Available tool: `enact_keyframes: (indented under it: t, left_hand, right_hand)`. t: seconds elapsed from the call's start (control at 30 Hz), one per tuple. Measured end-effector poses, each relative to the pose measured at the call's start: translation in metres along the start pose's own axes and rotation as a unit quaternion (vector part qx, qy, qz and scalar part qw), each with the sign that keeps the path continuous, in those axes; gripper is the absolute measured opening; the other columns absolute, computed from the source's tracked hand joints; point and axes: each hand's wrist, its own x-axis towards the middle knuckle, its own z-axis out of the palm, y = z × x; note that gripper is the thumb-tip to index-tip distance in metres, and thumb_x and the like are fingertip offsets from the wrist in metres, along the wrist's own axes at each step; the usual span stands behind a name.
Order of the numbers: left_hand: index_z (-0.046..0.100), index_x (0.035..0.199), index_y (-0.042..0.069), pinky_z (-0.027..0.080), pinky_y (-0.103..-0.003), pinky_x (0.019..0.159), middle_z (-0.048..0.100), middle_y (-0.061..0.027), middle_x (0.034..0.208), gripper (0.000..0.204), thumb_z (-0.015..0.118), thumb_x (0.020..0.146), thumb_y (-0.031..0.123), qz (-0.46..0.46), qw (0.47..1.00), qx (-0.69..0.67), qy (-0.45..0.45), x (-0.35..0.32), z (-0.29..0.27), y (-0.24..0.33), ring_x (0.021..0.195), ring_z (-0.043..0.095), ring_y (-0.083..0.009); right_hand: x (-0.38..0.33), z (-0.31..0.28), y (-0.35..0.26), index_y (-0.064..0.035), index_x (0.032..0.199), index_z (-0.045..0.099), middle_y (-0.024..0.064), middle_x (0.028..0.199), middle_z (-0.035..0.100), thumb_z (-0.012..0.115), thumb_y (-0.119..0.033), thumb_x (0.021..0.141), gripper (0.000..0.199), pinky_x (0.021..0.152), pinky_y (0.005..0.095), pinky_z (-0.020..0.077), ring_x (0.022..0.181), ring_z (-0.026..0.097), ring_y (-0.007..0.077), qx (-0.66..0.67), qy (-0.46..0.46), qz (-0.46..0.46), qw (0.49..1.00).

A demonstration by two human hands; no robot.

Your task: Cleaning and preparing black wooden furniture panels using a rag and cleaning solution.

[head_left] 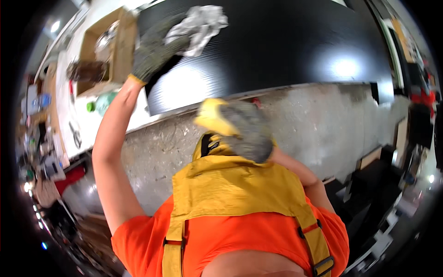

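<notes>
My left hand (157, 51), in a dark grey knitted glove with a yellow cuff, reaches over a glossy black panel (286, 41). Its fingers are closed on a crumpled white cloth (203, 27) that touches the panel's surface. In front of my waist, short of the panel's near edge, my right hand (249, 129) wears a similar grey glove. It grips a yellow object (213, 117) that sticks out past the fingers to the left. Motion smears that object, so its exact kind does not show.
An open wooden box (117, 46) stands left of the panel, with a brown roll-like item (86, 70) at its near corner. Closer sit a greenish bottle (105, 100) and scissors (74, 134) on the white tabletop (64, 115). Dark boards (369, 184) lie at the lower right.
</notes>
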Motion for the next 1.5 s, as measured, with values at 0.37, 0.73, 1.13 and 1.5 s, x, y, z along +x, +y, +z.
enact_keyframes:
  t: [0.37,0.73,1.13,1.5]
  left_hand:
    - [0.050,0.134,0.004,0.039,-0.041,0.105,0.056,-0.0200,0.127,0.068,0.071,0.076,0.035,0.069,0.993,0.041,-0.088,0.016,-0.014,0.004,0.122,0.051,-0.0345]
    - [0.059,0.130,0.015,0.043,-0.039,0.101,0.063,-0.0123,0.123,0.066,0.069,0.076,0.052,0.113,0.992,0.053,0.001,0.010,0.004,-0.034,0.117,0.056,-0.0291]
    - [0.059,0.130,0.016,0.044,-0.038,0.099,0.063,-0.0129,0.121,0.065,0.070,0.077,0.052,0.083,0.994,0.072,0.003,0.012,0.003,-0.020,0.113,0.059,-0.0282]
    - [0.060,0.129,0.014,0.045,-0.038,0.099,0.065,-0.0112,0.119,0.066,0.071,0.076,0.052,0.099,0.993,0.063,0.015,0.018,0.008,-0.022,0.112,0.060,-0.0277]
  right_hand:
    - [0.083,0.048,-0.043,-0.0211,0.122,0.062,0.0058,0.107,0.055,0.061,-0.024,0.086,0.036,0.076,0.0372,0.0488,0.095,0.057,0.0236,-0.076,-0.039,-0.202,0.976]
    - [0.088,0.042,-0.045,-0.0176,0.123,0.059,0.0092,0.110,0.058,0.063,-0.021,0.081,0.042,0.078,0.0435,0.0462,0.093,0.057,0.0274,-0.117,-0.195,-0.135,0.964]
    - [0.103,0.064,-0.061,-0.0197,0.125,0.058,0.0085,0.103,0.062,0.067,-0.015,0.073,0.053,0.078,0.0429,0.0459,0.093,0.061,0.0269,-0.147,-0.220,-0.144,0.954]
    - [0.110,0.083,-0.072,-0.0184,0.122,0.062,0.0120,0.103,0.060,0.067,-0.014,0.075,0.047,0.084,0.0440,0.0486,0.097,0.061,0.0318,-0.068,-0.147,-0.191,0.968]
